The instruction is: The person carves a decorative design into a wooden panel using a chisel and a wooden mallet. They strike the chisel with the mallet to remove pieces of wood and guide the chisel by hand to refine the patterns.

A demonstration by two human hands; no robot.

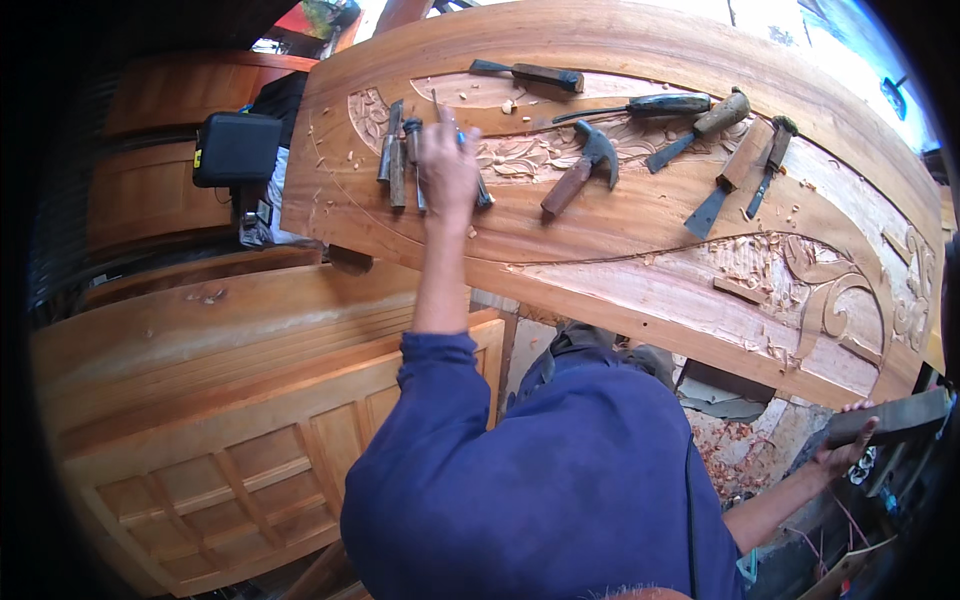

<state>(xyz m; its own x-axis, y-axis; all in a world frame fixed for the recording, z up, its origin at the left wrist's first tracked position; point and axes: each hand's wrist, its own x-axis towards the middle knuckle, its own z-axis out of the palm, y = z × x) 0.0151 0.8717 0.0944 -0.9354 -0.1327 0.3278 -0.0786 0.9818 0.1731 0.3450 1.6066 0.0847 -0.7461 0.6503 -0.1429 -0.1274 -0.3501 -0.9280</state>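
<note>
My left hand (447, 165) reaches out over a big carved wooden panel (600, 240) and rests among a small row of chisels (396, 150); its fingers seem to close on one thin chisel (440, 110), though the grip is partly hidden. A hammer with a wooden handle (582, 166) lies just right of that hand. My right hand (850, 440) is low at the right, below the panel's edge, gripping a flat grey bar or stone (895, 415).
More chisels (530, 73) and wooden-handled tools (735, 150) lie along the panel's far side, with wood chips around. A black box (236, 148) sits at the left. A panelled wooden door (250, 440) lies lower left. Shavings (730, 445) cover the ground.
</note>
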